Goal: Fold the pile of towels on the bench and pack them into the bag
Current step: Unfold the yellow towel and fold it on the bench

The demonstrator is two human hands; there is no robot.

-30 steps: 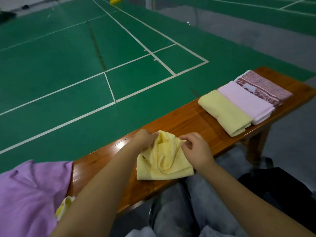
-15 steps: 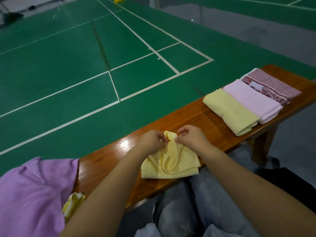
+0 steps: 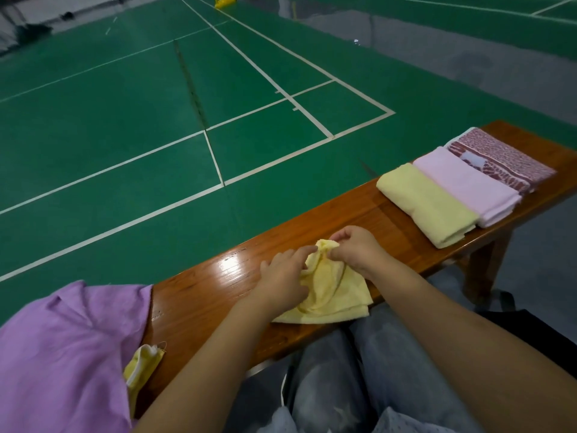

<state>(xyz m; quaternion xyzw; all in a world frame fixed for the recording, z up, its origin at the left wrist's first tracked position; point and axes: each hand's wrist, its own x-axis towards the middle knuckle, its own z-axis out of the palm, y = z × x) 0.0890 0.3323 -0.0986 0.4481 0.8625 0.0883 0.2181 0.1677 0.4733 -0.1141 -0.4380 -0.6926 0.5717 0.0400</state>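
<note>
A small crumpled yellow towel (image 3: 331,295) lies on the wooden bench (image 3: 199,295) in front of me. My right hand (image 3: 356,248) pinches the towel's bunched far corner and lifts it a little. My left hand (image 3: 281,276) rests on the towel's left side, with the fingers reaching toward that same corner. Three folded towels lie side by side at the bench's right end: a yellow towel (image 3: 427,204), a pink towel (image 3: 468,185) and a maroon patterned towel (image 3: 502,157). A black bag (image 3: 530,332) sits on the floor at my right, partly hidden by my right arm.
A purple cloth (image 3: 62,354) covers the bench's left end, with a yellow-and-white towel (image 3: 143,364) poking out beneath it. My knees in grey trousers (image 3: 337,379) press against the bench's near edge. Green court floor (image 3: 156,120) with white lines stretches beyond.
Both hands have come together at the towel's far corner, which is now bunched and raised. My left hand has shifted right onto the towel.
</note>
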